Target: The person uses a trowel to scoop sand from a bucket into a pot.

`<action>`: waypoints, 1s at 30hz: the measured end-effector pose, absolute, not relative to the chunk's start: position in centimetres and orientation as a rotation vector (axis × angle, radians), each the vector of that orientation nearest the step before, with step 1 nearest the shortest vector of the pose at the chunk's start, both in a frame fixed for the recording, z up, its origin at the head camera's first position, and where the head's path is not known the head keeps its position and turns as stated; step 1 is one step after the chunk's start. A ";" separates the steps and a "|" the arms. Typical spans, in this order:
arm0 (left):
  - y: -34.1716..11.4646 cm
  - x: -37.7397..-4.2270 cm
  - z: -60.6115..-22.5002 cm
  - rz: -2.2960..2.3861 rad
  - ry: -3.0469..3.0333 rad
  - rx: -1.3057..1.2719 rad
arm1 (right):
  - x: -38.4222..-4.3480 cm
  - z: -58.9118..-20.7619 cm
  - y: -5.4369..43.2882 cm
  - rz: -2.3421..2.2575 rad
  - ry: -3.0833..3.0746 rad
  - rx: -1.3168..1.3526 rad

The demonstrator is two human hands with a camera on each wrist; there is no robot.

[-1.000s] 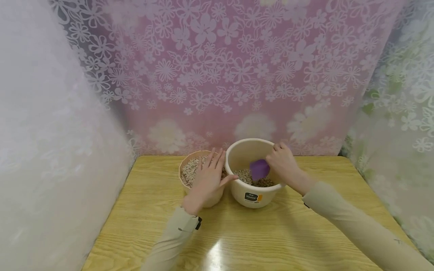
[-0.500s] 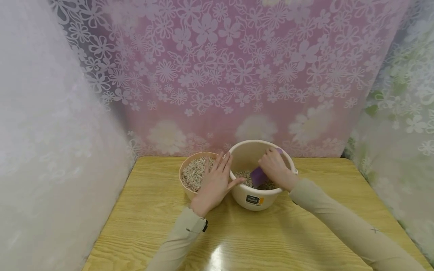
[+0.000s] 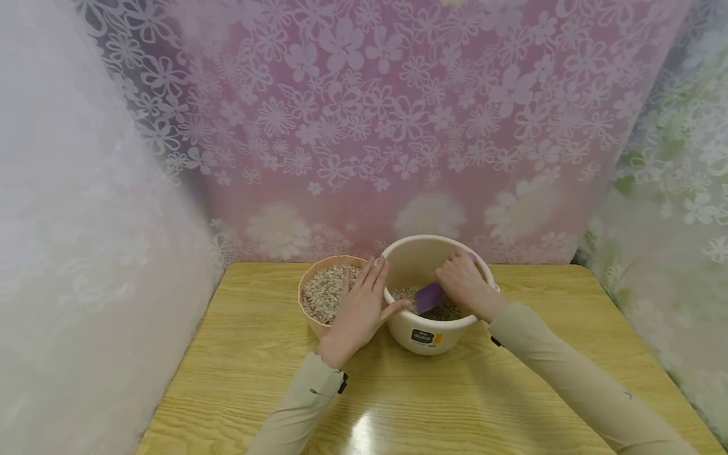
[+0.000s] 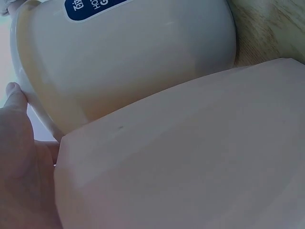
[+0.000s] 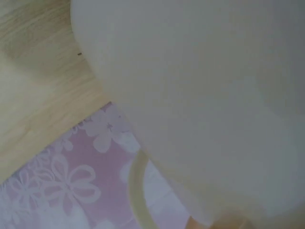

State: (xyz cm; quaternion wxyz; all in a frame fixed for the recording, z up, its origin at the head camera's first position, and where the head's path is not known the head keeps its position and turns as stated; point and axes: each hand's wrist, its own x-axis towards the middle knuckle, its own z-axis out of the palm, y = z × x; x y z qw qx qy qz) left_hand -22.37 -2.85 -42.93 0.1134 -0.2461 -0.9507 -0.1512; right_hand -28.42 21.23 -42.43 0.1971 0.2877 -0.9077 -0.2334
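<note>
A white bucket with a dark label stands on the table, with grainy, pebble-like material in its bottom. Beside it on the left, touching or nearly so, is a peach bowl filled with similar pale granules. My left hand rests across the neighbouring rims, fingers straight, thumb reaching over the bucket's edge. Inside the bucket my right hand grips a purple scoop, its blade down at the granules. The left wrist view shows the bowl's wall close up; in the right wrist view the bucket's wall hides the scoop.
The wooden table extends in front and to both sides. A pink floral curtain hangs right behind the containers. Pale sheets flank the table. A bucket handle shows in the right wrist view.
My right hand has lowered the purple scoop deeper into the bucket, and its blade has tilted and shifted slightly left. The left hand has slid a little right along the rims.
</note>
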 end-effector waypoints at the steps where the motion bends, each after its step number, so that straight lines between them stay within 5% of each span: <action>1: -2.9 -22.4 -43.0 -0.443 -2.789 -0.720 | -28.5 -42.5 21.2 -0.628 -2.545 0.820; 30: -2.9 -22.2 -42.9 -0.439 -2.793 -0.712 | -27.6 -41.2 21.4 -0.263 -2.657 1.123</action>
